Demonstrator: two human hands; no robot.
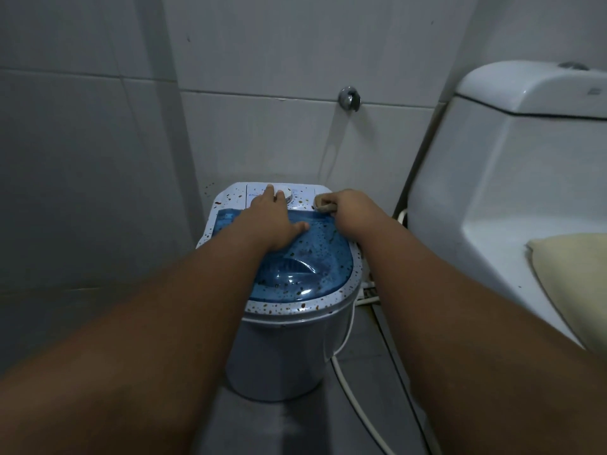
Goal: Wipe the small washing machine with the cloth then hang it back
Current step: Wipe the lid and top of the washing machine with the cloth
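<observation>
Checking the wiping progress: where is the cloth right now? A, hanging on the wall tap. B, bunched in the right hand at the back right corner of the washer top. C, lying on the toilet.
B: the right hand clutches the cloth on the washing machine top's back right corner.

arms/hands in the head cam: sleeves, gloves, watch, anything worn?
Nothing worn that shows. Both forearms are bare right up to the bottom frame edge, no sleeves in view. Left hand and right hand have no gloves, and no watch, band or ring is visible. Lighting is dim, so small items could be missed.
</observation>
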